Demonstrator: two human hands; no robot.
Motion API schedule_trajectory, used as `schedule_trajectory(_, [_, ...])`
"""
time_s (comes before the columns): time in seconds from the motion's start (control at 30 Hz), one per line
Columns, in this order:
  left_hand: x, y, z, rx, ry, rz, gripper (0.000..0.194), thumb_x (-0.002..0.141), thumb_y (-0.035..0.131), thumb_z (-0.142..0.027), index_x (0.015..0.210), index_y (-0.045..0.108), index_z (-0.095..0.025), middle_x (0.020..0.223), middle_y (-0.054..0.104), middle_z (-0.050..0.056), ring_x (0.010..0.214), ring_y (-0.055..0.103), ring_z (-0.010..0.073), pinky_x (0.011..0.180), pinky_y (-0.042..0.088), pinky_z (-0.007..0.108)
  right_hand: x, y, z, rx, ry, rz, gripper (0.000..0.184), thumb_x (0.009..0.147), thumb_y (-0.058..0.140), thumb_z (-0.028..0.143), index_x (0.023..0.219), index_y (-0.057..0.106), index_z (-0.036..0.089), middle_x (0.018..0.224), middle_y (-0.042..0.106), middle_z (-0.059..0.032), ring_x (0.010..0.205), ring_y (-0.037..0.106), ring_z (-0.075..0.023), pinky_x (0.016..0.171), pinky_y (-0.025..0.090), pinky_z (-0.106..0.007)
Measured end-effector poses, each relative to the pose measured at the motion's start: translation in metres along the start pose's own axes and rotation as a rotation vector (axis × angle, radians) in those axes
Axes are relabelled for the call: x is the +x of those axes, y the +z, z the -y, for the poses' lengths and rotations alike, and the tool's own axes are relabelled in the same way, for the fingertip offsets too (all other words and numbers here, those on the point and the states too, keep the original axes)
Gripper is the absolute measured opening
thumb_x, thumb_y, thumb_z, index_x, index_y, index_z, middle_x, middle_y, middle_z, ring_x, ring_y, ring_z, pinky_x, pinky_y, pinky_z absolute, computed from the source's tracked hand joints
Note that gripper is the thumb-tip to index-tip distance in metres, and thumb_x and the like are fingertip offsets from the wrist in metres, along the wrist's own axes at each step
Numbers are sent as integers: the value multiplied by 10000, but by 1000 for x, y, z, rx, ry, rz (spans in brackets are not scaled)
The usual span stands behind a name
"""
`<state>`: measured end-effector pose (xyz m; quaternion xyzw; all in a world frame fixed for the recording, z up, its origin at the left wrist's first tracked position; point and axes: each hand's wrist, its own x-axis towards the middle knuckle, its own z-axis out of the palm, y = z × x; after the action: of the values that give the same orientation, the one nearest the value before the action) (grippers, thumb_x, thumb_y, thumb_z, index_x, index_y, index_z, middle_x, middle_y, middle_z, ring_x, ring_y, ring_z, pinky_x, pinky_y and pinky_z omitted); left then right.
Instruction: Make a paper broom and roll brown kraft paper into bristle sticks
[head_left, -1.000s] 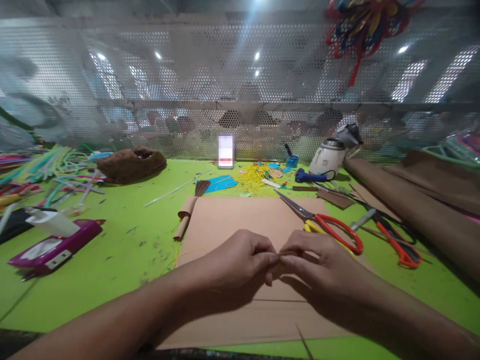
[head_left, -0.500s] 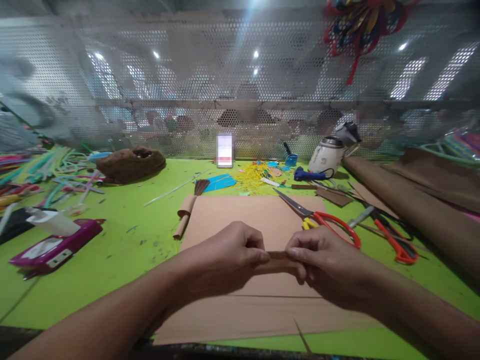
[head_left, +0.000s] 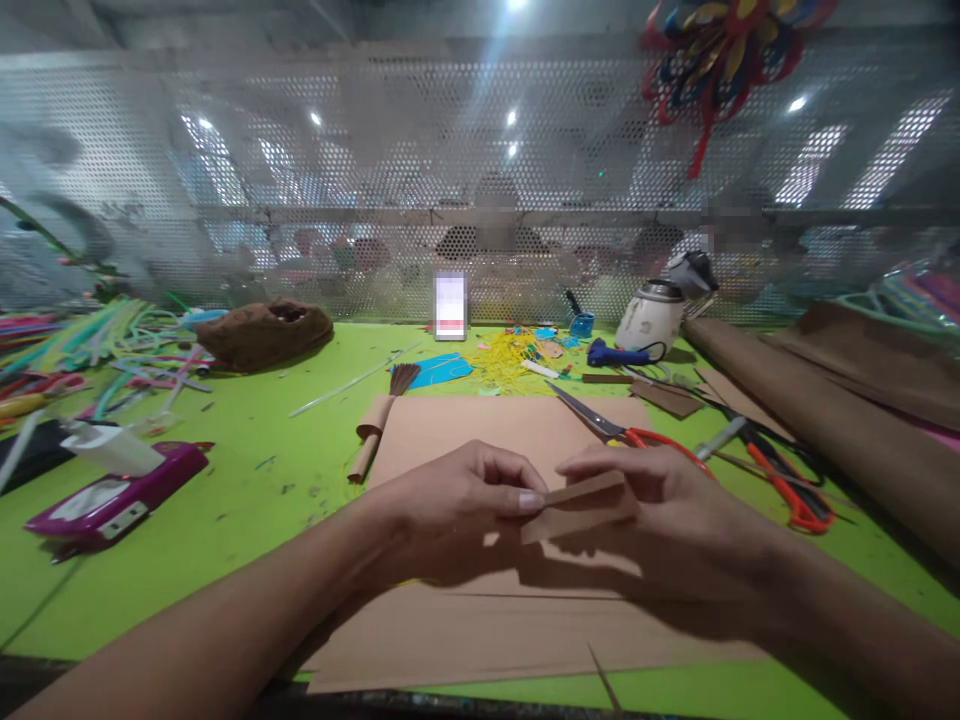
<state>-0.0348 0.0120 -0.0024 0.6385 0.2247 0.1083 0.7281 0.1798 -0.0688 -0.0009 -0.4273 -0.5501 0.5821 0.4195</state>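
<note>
A small strip of brown paper (head_left: 581, 505) is held up between both hands, a little above a large brown paper sheet (head_left: 480, 430) lying on the green table (head_left: 247, 480). My left hand (head_left: 457, 510) pinches the strip's left end with thumb and fingers closed. The fingers of my right hand (head_left: 660, 510) are curled behind the strip and grip its right part. Red-handled scissors (head_left: 622, 432) lie on the sheet just beyond my right hand.
A rolled paper piece with a brush-like end (head_left: 379, 420) lies left of the sheet. Orange-handled scissors (head_left: 787, 490) and brown paper rolls (head_left: 825, 410) are at the right. A magenta case (head_left: 112, 500) and coloured straws (head_left: 97, 350) sit at the left. A perforated metal screen (head_left: 375, 180) closes the back.
The hands first met fingertip to fingertip over the sheet. They have since drawn slightly apart and raised the paper strip, which now shows unfolded and tilted between them.
</note>
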Motion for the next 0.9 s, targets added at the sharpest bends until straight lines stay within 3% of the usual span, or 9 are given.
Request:
schedule_trajectory(0.07, [0,4,5,-87,2,19,182,752,692,-320,808,685,-147,649,575,-20,604,477,82,633,362,223,-4,11,0,50,-4,83,248,696,765,262,931,703,210,893,644,-47,767,626,-178,667,500,-303])
schedule_trajectory(0.23, [0,17,14,-196,-64,80,201,728,725,-315,812,709,-134,694,610,10,652,518,105,718,408,268,-9,22,-4,7,-189,20,66,684,769,188,743,739,182,796,579,-34,696,572,-139,598,474,-259])
schedule_trajectory(0.33, [1,24,18,-291,-112,89,199,746,700,-313,807,703,-123,789,634,48,753,555,139,815,419,322,-8,23,-6,213,-111,74,54,751,710,228,737,697,178,762,570,-27,651,580,-146,580,491,-295])
schedule_trajectory(0.4, [2,26,16,-291,-96,29,168,753,683,-279,814,694,-123,816,625,50,799,552,144,840,413,324,-7,22,-7,327,-19,101,95,785,668,266,755,658,176,710,581,-23,644,590,-167,597,502,-339])
schedule_trajectory(0.47, [3,26,11,-239,-38,-80,139,757,668,-253,832,678,-135,818,609,39,809,539,137,812,417,299,-5,19,-8,305,59,72,103,793,645,277,783,639,175,693,602,-18,655,589,-170,629,494,-345])
schedule_trajectory(0.57, [4,26,3,-109,41,-250,204,811,600,-332,920,647,-165,872,603,40,795,536,134,733,428,278,-2,10,-9,-99,113,14,95,797,599,238,760,645,163,691,613,-6,637,545,-137,591,427,-256])
schedule_trajectory(0.67, [4,27,1,140,97,-300,262,812,588,-384,956,643,-172,881,601,45,764,534,143,690,428,277,0,5,-11,-568,27,-38,170,821,552,251,708,642,162,666,599,-1,603,491,-123,534,357,-234])
schedule_trajectory(0.8, [6,25,8,869,293,-314,176,836,557,-278,834,692,-165,786,600,51,786,522,172,743,407,304,5,7,-16,-871,-160,-66,273,878,494,298,675,626,172,654,587,-14,581,467,-121,518,322,-249])
schedule_trajectory(0.9, [8,21,11,1140,342,-304,208,875,496,-223,863,697,-171,764,604,53,798,523,178,742,402,305,11,8,-20,-996,-237,-39,267,903,456,237,713,633,175,697,586,-20,616,490,-123,553,342,-253])
